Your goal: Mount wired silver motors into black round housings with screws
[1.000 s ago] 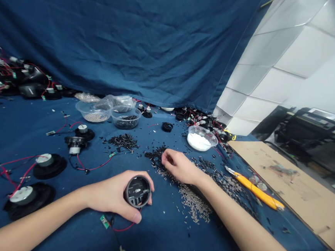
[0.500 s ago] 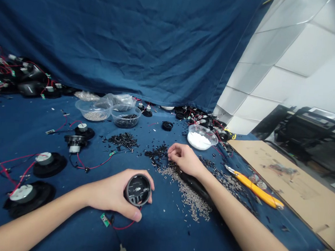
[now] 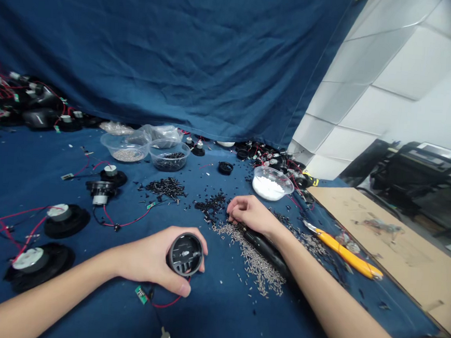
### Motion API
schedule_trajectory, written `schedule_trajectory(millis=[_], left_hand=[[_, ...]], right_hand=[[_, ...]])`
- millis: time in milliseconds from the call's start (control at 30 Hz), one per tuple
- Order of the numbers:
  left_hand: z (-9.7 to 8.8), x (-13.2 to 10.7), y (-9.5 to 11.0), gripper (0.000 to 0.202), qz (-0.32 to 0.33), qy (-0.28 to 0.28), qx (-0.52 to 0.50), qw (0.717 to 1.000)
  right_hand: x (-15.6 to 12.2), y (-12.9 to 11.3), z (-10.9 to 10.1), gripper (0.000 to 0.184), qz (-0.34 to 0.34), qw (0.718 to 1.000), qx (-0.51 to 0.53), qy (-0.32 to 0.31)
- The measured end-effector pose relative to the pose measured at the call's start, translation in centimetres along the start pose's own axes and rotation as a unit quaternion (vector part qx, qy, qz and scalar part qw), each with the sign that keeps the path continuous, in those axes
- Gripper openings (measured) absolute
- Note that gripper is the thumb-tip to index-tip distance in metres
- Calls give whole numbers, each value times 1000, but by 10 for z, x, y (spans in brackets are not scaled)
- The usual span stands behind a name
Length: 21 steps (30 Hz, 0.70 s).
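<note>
My left hand [image 3: 163,260] is wrapped around a round black plastic housing [image 3: 185,254], its open side tilted toward me so the ribs inside show. Below that hand, a small green circuit board [image 3: 141,294] hangs on red and black wires. Close to the pile of tiny black parts [image 3: 212,204], my right hand [image 3: 251,214] has its fingers curled and pinched together. Whatever is between those fingertips is hidden or too small. Under the right wrist lies a black screwdriver-like tool [image 3: 268,251], on a spread of small silver screws [image 3: 258,276].
Clear bowls hold silver screws [image 3: 128,154], black pieces [image 3: 175,155] and white bits [image 3: 269,188]. Black speaker-like units [image 3: 67,221] with wires lie left. An orange utility knife [image 3: 346,254], its blade showing, rests by a cardboard sheet [image 3: 399,245]. Blue cloth [image 3: 179,56] hangs behind.
My right hand has shifted very slightly right, uncovering more of the black tool beneath it. My left hand keeps the housing in nearly the same place.
</note>
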<state>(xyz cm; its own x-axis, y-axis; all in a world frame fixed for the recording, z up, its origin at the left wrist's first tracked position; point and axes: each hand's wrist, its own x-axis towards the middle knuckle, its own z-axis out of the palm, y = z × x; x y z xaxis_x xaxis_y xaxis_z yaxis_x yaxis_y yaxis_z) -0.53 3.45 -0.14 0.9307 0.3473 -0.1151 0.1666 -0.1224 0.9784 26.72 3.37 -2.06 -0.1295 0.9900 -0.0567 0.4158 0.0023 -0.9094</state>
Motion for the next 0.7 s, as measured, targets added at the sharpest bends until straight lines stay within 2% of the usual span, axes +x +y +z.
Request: schedule_trajectory(millis=[233,700], left_hand=[[0,1,2,52,-1,-1,-1,1000],[0,1,3,52,-4,0,1,1000]], right_hand=[[1,0,0,16,3,1000,19,-3],[-2,-5,0,11,-5,999,-33,4]])
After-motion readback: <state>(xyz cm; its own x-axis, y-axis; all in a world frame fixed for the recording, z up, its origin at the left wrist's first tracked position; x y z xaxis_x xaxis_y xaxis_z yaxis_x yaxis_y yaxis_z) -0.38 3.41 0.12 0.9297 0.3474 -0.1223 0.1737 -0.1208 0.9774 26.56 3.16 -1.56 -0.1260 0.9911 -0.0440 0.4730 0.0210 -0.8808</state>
